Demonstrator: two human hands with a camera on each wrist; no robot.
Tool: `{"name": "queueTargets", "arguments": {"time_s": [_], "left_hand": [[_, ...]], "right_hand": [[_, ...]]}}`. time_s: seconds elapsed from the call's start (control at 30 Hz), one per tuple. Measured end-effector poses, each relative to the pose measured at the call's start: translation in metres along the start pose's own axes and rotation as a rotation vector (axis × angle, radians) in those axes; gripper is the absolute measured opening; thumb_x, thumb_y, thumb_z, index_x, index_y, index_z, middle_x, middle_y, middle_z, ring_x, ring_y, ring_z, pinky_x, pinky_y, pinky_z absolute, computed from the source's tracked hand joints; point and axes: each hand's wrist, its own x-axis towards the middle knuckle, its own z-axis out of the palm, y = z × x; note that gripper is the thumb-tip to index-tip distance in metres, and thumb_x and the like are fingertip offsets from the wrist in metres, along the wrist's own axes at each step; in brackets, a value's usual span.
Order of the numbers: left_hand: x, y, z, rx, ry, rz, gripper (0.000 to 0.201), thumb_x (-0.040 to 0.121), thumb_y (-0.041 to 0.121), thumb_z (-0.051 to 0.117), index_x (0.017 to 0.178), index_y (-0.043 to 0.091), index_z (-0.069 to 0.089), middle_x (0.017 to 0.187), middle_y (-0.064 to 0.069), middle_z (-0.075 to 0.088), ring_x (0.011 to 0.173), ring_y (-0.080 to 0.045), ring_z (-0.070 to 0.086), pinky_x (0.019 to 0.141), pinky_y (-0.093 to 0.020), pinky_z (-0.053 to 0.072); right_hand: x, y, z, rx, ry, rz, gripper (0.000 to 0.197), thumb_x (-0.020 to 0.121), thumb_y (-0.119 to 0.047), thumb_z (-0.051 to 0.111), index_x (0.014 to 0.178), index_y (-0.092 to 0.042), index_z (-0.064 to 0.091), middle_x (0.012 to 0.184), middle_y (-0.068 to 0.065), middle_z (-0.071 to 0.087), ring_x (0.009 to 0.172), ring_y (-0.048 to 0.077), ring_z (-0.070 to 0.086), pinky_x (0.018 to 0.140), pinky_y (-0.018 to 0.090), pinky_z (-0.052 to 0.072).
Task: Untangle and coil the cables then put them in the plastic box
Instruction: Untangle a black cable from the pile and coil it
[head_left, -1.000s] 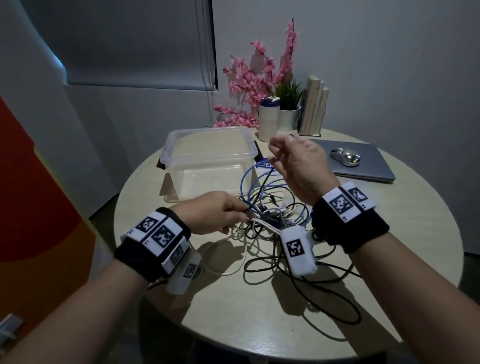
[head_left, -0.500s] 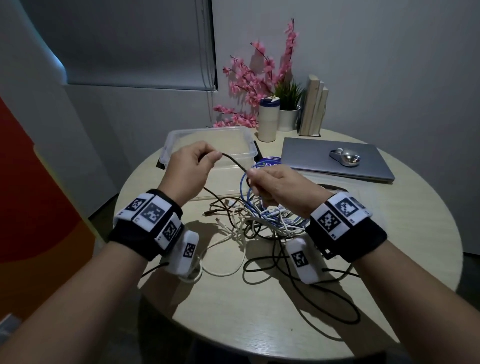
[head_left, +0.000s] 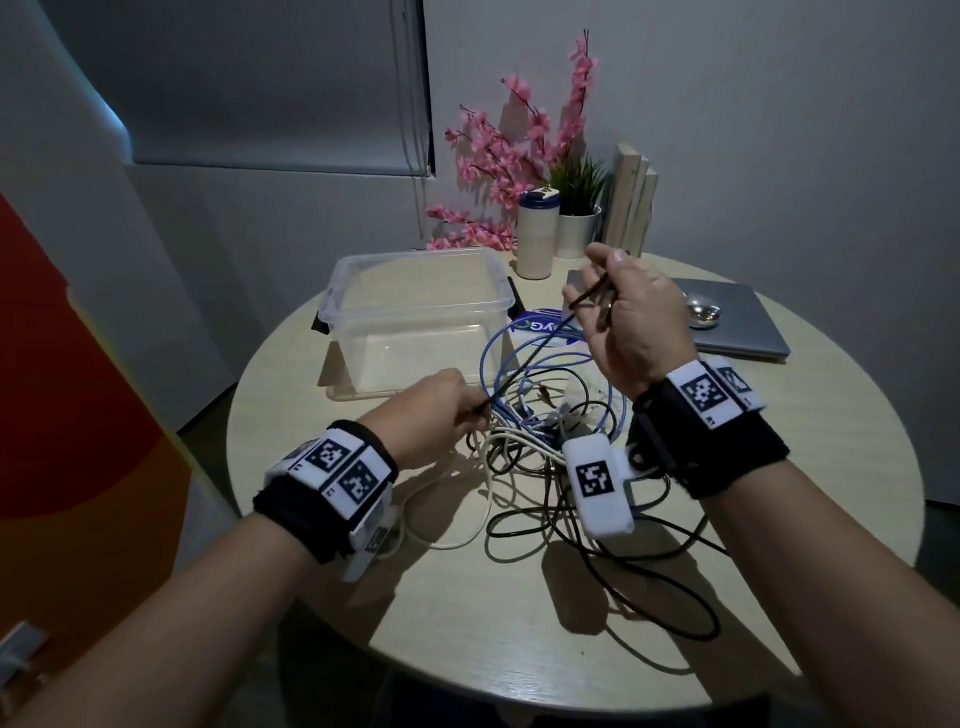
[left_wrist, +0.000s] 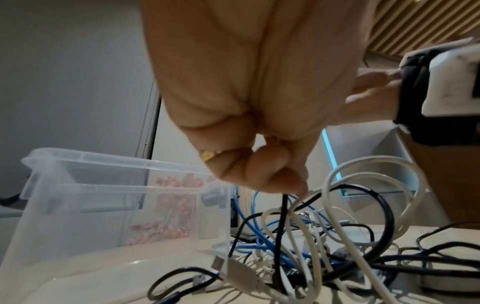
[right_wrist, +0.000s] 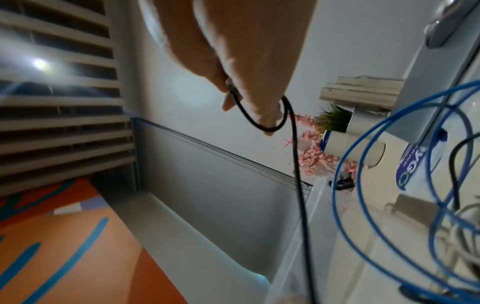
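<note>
- Cables (head_left: 540, 441) lie in one tangled heap on the round table (head_left: 519, 623), just in front of the plastic box (head_left: 415, 317) and between the two wrists.
- Left hand (head_left: 431, 415) sits low at the heap's left edge, fingers curled, its grip pinching a thin black cable (head_left: 524, 358) between thumb and fingertips (left_wrist: 272, 176).
- Right hand (head_left: 634, 322) is raised above the heap, back of the hand toward the head camera; its grip is closed on the same black cable, which loops once around a finger (right_wrist: 262, 115).
- That cable runs taut on a slant from the right hand down to the left.
- Counted by colour, the heap shows blue cable (head_left: 493, 358), white cable (head_left: 457, 540) and black strands; how many separate cables there are, I cannot tell.
- One plastic box stands open and upright, nothing visible inside it.
- One closed laptop (head_left: 743, 322) lies at the far right, a shiny mouse (head_left: 704, 314) on top.
- Black loops trail toward the near right rim of the table; bare tabletop shows along the near edge.
</note>
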Motion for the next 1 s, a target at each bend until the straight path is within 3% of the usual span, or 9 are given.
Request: {"name": "queueTargets", "arguments": {"time_s": [0.1,0.17,0.23,0.3,0.43,0.57,0.7,0.87,1.0], "left_hand": [[-0.002,0.007,-0.002,-0.185,0.075,0.026,0.012,0.097,0.015,0.049,0.086,0.019,0.054,0.086,-0.004,0.06,0.062,-0.013,0.061,0.064,-0.029,0.053],[-0.004,0.012,-0.006,-0.454,0.147,-0.015,0.019,0.098,0.011,0.044,0.084,0.023,0.048,0.076,0.0,0.063,0.059,-0.015,0.066,0.057,-0.028,0.055],[-0.004,0.016,-0.012,-0.607,0.227,-0.013,0.018,0.099,0.009,0.042,0.086,0.021,0.048,0.082,-0.004,0.065,0.069,-0.017,0.07,0.066,-0.032,0.059],[0.0,0.016,-0.017,-0.531,0.344,0.05,0.015,0.097,0.009,0.045,0.089,0.02,0.051,0.087,-0.004,0.067,0.077,-0.013,0.068,0.073,-0.031,0.057],[0.009,0.014,-0.034,-0.265,0.585,0.176,0.01,0.093,0.011,0.053,0.099,0.014,0.06,0.097,0.001,0.062,0.09,-0.013,0.056,0.083,-0.029,0.046],[0.018,0.008,-0.045,-0.165,0.64,0.155,0.024,0.094,0.015,0.054,0.118,0.015,0.057,0.115,0.007,0.05,0.101,-0.003,0.045,0.088,-0.013,0.033],[0.022,-0.002,-0.034,-0.203,0.485,-0.006,0.03,0.094,0.018,0.055,0.124,0.017,0.054,0.118,-0.001,0.054,0.105,-0.011,0.052,0.096,-0.027,0.041],[0.017,-0.002,-0.01,-0.279,0.239,-0.064,0.02,0.096,0.018,0.051,0.115,0.02,0.057,0.109,0.001,0.062,0.095,-0.016,0.059,0.083,-0.028,0.047],[0.013,0.007,0.001,-0.263,0.067,-0.034,0.02,0.097,0.018,0.047,0.116,0.02,0.055,0.1,-0.002,0.065,0.091,-0.017,0.063,0.084,-0.033,0.05]], "right_hand": [[-0.001,0.009,-0.01,-0.558,-0.002,-0.155,0.024,0.101,-0.018,0.041,0.089,-0.02,0.062,0.073,-0.015,0.059,0.072,-0.004,0.052,0.082,0.026,0.047],[-0.002,0.014,-0.015,-0.86,-0.091,-0.184,0.022,0.1,-0.021,0.042,0.093,-0.019,0.063,0.089,-0.007,0.065,0.086,0.005,0.057,0.078,0.028,0.042],[-0.005,0.018,-0.017,-1.091,-0.207,-0.159,0.021,0.099,-0.021,0.043,0.094,-0.015,0.062,0.089,0.005,0.063,0.081,0.015,0.056,0.071,0.029,0.042],[-0.01,0.02,-0.015,-1.189,-0.297,-0.119,0.02,0.098,-0.02,0.044,0.087,-0.014,0.059,0.076,0.004,0.058,0.063,0.012,0.051,0.056,0.024,0.037],[-0.014,0.024,-0.012,-1.076,-0.365,-0.048,0.027,0.101,-0.02,0.039,0.079,-0.017,0.054,0.065,-0.003,0.058,0.064,0.013,0.056,0.063,0.029,0.041],[-0.019,0.019,-0.013,-1.04,-0.455,-0.025,0.038,0.097,-0.042,0.044,0.075,-0.015,0.06,0.05,-0.014,0.049,0.051,0.004,0.044,0.057,0.023,0.038],[-0.02,0.014,-0.009,-0.811,-0.503,0.023,0.043,0.099,-0.034,0.043,0.061,-0.016,0.049,0.05,-0.009,0.042,0.046,0.008,0.035,0.053,0.026,0.03],[-0.021,0.003,-0.002,-0.378,-0.408,0.124,0.041,0.103,-0.028,0.032,0.066,-0.013,0.041,0.052,0.004,0.046,0.043,0.011,0.033,0.051,0.024,0.028],[-0.024,-0.001,0.006,-0.153,-0.339,0.144,0.036,0.104,-0.026,0.03,0.073,-0.01,0.041,0.093,0.021,0.069,0.055,0.019,0.061,0.051,0.025,0.042]]}}
